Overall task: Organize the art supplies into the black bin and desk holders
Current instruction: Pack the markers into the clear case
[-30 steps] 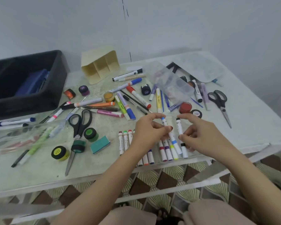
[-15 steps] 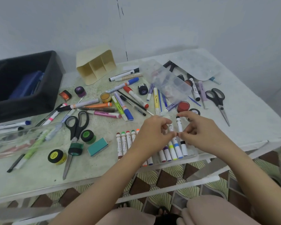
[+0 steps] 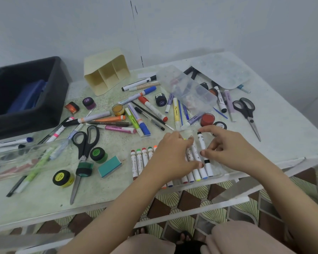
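Left hand [image 3: 173, 156] lies with bent fingers over the row of markers [image 3: 139, 162] near the front edge of the table [image 3: 44, 198]; whether it actually grips one is hard to tell. Far left of the row and farther back sits the black bin [image 3: 26, 123], a blue case [image 3: 28, 98] inside. Behind the row, the cream desk holder [image 3: 99, 88] lies tipped, compartments facing forward. At the row's right end, the right hand [image 3: 228, 149] pinches a black-capped marker [image 3: 202, 143] between thumb and fingers. Further right lie black scissors [image 3: 250, 120].
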A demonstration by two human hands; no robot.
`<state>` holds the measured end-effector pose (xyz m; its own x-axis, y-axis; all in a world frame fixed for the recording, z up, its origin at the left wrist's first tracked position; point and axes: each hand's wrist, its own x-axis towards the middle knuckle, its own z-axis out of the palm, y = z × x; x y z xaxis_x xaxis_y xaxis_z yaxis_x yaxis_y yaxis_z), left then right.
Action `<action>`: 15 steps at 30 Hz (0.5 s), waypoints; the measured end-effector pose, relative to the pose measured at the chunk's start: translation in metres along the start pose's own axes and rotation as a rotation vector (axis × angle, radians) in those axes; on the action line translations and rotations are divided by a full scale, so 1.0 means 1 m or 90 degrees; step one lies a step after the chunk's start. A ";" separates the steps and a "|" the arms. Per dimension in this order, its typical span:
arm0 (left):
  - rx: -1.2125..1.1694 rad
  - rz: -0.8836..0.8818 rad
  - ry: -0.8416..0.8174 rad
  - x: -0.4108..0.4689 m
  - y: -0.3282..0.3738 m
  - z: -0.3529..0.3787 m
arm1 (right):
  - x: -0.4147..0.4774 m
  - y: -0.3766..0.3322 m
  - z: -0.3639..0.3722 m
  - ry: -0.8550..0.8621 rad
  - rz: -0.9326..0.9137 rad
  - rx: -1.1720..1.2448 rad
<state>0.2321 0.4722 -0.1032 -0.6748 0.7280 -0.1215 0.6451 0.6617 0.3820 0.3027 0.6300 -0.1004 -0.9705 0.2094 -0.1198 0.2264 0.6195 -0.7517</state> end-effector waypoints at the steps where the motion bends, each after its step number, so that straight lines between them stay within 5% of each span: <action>1: 0.025 -0.001 -0.002 0.001 0.000 -0.001 | 0.001 0.001 0.000 -0.002 -0.002 -0.003; 15: 0.003 -0.016 0.008 -0.001 -0.006 0.002 | 0.003 0.007 -0.009 -0.182 -0.093 -0.179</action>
<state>0.2297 0.4673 -0.1075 -0.6953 0.7087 -0.1192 0.6298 0.6808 0.3740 0.3017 0.6419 -0.1000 -0.9691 -0.0893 -0.2300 0.0607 0.8174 -0.5729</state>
